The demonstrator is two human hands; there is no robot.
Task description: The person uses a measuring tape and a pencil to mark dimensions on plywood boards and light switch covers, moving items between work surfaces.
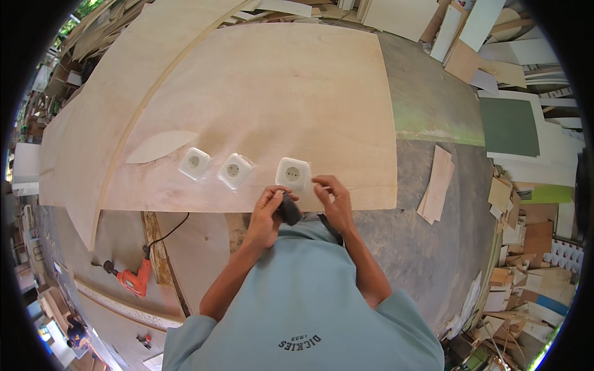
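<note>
Three white square wall sockets lie in a row on a pale plywood sheet. The left socket and the middle socket sit in clear plastic wrap; the right socket is just beyond my hands. My left hand is closed around a stubby black object, whose exact kind I cannot make out. Beside the right socket's lower right edge is my right hand, thumb and forefinger brought together; whatever they may pinch is too small to see.
An orange corded power drill lies at the lower left, its black cord running to the plywood edge. A leaf-shaped wood piece rests left of the sockets. Thin wood strips lie to the right. Board offcuts pile along the right side.
</note>
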